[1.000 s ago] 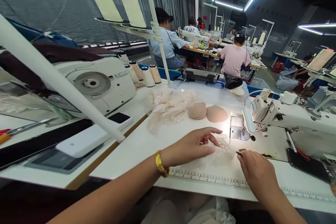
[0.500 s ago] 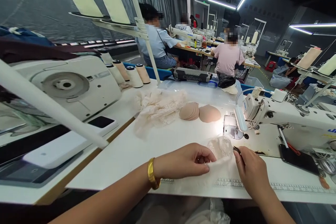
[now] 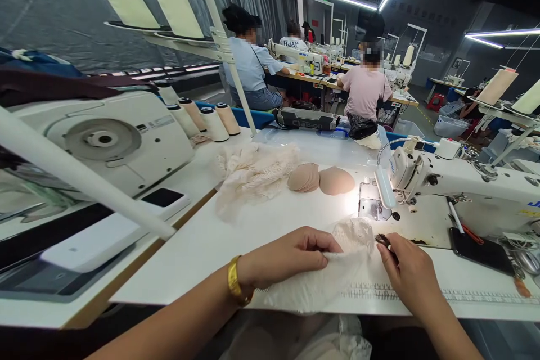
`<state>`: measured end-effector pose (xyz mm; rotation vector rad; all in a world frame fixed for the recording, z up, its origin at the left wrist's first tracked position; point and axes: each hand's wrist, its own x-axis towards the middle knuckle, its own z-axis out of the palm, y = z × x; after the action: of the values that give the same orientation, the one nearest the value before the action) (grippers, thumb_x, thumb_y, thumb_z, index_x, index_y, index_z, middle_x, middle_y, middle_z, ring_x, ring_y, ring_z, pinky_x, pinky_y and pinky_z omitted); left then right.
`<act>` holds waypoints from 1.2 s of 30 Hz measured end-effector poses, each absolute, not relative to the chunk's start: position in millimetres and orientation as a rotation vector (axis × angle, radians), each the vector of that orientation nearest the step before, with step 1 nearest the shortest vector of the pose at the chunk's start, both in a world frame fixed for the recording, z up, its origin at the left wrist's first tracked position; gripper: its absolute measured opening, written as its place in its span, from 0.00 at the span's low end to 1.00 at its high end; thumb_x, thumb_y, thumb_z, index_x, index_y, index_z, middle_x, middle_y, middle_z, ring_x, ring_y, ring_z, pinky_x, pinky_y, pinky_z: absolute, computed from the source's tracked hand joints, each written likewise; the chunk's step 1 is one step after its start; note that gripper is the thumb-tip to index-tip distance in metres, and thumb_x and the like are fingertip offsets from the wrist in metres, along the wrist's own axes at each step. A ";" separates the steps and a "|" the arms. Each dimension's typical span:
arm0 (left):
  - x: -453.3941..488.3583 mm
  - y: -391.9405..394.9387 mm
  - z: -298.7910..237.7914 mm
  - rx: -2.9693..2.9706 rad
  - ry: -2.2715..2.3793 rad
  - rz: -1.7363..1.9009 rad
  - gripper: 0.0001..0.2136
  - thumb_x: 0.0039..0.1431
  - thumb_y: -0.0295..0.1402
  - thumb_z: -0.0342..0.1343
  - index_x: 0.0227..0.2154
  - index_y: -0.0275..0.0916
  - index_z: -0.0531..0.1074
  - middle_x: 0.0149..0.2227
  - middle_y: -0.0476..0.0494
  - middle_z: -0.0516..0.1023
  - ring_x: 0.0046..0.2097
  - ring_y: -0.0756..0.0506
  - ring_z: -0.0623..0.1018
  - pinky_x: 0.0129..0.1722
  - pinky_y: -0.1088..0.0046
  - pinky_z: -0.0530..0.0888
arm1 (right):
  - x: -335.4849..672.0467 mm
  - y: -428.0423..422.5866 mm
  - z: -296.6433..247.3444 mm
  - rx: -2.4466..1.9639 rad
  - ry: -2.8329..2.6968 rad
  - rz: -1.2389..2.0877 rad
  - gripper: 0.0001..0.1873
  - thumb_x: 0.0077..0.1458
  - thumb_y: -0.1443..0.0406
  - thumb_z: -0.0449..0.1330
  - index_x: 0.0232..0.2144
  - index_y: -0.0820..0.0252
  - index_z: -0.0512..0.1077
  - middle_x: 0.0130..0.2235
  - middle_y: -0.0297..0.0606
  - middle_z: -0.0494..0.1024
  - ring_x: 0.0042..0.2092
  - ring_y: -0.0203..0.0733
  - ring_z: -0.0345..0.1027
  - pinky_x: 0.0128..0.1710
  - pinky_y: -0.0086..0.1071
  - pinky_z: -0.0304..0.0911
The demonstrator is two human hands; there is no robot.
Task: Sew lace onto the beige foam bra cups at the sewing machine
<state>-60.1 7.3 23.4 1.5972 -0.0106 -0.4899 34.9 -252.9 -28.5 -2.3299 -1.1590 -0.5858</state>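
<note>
Fingers spread a second ago, the left hand (image 3: 291,256) now pinches the pale lace cloth (image 3: 354,234) over the near part of the worktop (image 3: 177,270), presenting it beside the dark tool (image 3: 383,240) that the right hand (image 3: 410,270) grips just to the right.

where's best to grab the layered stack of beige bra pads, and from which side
Probably by the near edge of the layered stack of beige bra pads, coming from the near side and pinching top and bottom. Its layers show along that edge, facing the white tabletop, while another beige pad crowds its right and cream lace fabric its left.
</note>
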 end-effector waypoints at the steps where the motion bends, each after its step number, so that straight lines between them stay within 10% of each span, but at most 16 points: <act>1: -60.6 8.2 23.8 1.582 0.016 -0.487 0.13 0.49 0.34 0.59 0.37 0.39 0.83 0.38 0.49 0.79 0.38 0.46 0.75 0.38 0.75 0.70 | 33.3 -257.4 -27.1 -2.332 -1.166 -0.572 0.15 0.74 0.58 0.47 0.35 0.55 0.67 0.26 0.30 0.73 0.25 0.39 0.68 0.27 0.30 0.54; 19: -64.6 5.9 32.2 1.639 0.019 -0.503 0.11 0.51 0.35 0.59 0.35 0.38 0.81 0.33 0.51 0.75 0.36 0.48 0.71 0.35 0.77 0.67 | 7.0 -294.0 1.6 -2.486 -1.119 -0.176 0.12 0.72 0.58 0.50 0.34 0.53 0.62 0.29 0.30 0.75 0.28 0.41 0.69 0.28 0.31 0.53; 36: -69.7 10.1 27.5 1.684 0.003 -0.466 0.10 0.53 0.34 0.57 0.35 0.39 0.81 0.33 0.51 0.74 0.35 0.48 0.70 0.34 0.77 0.67 | 1.5 -272.2 -9.4 -2.443 -1.128 -0.578 0.15 0.74 0.59 0.47 0.33 0.54 0.63 0.25 0.29 0.70 0.24 0.38 0.65 0.27 0.32 0.50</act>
<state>-69.7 10.1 27.5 1.6842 0.0030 -0.4662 1.5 -272.2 -9.4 -2.4426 -1.1284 -0.5780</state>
